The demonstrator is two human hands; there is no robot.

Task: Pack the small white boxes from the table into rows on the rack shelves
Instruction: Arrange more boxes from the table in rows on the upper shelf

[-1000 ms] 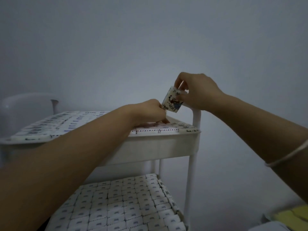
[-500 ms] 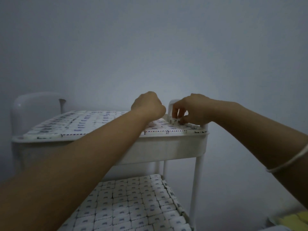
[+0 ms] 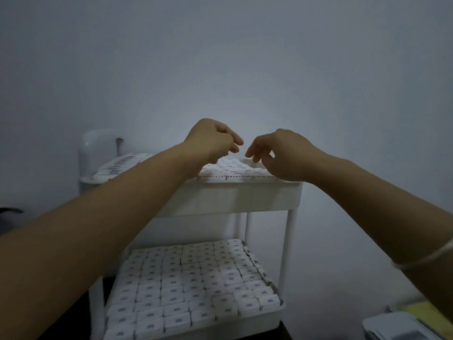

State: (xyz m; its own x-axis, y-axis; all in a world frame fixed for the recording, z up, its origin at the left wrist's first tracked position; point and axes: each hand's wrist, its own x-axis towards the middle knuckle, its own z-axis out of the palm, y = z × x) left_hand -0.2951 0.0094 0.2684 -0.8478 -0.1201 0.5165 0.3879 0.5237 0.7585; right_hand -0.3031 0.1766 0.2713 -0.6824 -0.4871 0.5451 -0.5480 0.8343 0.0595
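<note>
Grip slack and empty on both left hand and right hand, poised just above small white boxes packed on top rack shelf; withdraw straight upward to avoid snagging apparently unevenly seated boxes and knocking one over the side.

Shows one white rack with two shelves in view: upper shelf, lower shelf. Carries dozens of small white boxes on each, too many and too blurred for an exact tally. Also shows two bare hands, left hand and right hand, plus one thin wrist band.
</note>
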